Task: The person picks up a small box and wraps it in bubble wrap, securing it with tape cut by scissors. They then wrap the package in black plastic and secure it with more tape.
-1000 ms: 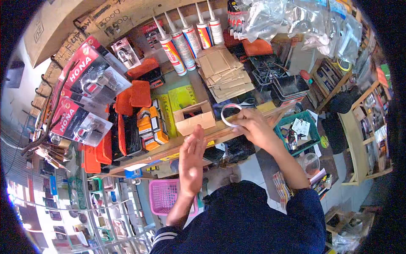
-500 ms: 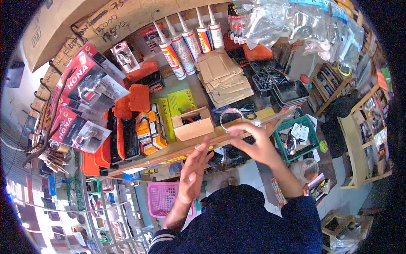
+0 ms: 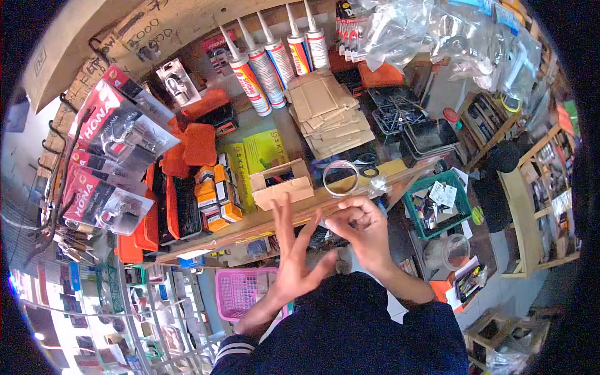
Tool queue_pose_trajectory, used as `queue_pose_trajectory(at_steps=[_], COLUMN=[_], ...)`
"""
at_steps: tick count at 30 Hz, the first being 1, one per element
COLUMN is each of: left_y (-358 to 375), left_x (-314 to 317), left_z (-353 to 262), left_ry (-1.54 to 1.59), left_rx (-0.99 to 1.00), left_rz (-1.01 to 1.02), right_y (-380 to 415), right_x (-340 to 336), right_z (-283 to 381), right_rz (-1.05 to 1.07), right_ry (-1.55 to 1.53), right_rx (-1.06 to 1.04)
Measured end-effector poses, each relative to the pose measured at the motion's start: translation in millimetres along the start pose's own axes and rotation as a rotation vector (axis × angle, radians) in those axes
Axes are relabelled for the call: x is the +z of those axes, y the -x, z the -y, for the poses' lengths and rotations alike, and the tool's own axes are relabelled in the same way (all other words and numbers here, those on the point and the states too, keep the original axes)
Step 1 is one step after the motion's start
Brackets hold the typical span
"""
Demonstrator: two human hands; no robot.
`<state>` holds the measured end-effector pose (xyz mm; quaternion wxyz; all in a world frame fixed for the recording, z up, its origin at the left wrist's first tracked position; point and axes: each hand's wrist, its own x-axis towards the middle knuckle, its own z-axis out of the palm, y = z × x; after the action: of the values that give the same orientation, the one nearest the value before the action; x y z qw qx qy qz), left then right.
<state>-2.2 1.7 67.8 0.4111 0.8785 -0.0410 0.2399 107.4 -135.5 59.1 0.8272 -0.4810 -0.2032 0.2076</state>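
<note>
On my far left, HONA padlock packs (image 3: 128, 140) hang with their card fronts outward, likely for display. My left hand (image 3: 297, 272) is spread in front of the open-topped cardboard box (image 3: 296, 189), which sits at the wooden counter's (image 3: 219, 237) edge, probably for easy reach. Right of it, the tape roll (image 3: 326, 185) lies near that edge, perhaps to free my right hand (image 3: 365, 237), whose fingers curl toward the thumb; I cannot tell whether they pinch anything.
</note>
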Motion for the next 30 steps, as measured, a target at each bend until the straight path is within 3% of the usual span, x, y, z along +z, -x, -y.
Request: queue_pose_trajectory(at_steps=[2, 3, 6, 10, 14, 21, 30], left_y=[-7, -11, -32, -55, -69, -55, -52], left_x=[2, 6, 6, -4, 5, 15, 2], left_z=[-2, 3, 8, 25, 60, 76, 99], left_ry=[-0.476, -0.476, -0.438, -0.683, -0.884, -0.856, -0.791], left_rx=[-0.001, -0.005, -0.063, -0.035, -0.012, 0.025, 0.17], left_rz=[-0.069, -0.074, -0.347, -0.154, -0.127, -0.143, -0.248], right_y=[-2, -4, -10, -20, -31, -64, -127], right_x=[-2, -3, -11, -19, -27, -29, -19], right_z=[-4, -6, -3, 3, 14, 22, -14], right_rz=[-0.03, -0.064, -0.088, -0.048, 0.034, 0.128, 0.297], right_ry=[0.059, 0.116, 0.078, 0.087, 0.207, 0.227, 0.322], right_rx=[-0.048, -0.098, -0.11, -0.076, -0.07, -0.043, -0.112])
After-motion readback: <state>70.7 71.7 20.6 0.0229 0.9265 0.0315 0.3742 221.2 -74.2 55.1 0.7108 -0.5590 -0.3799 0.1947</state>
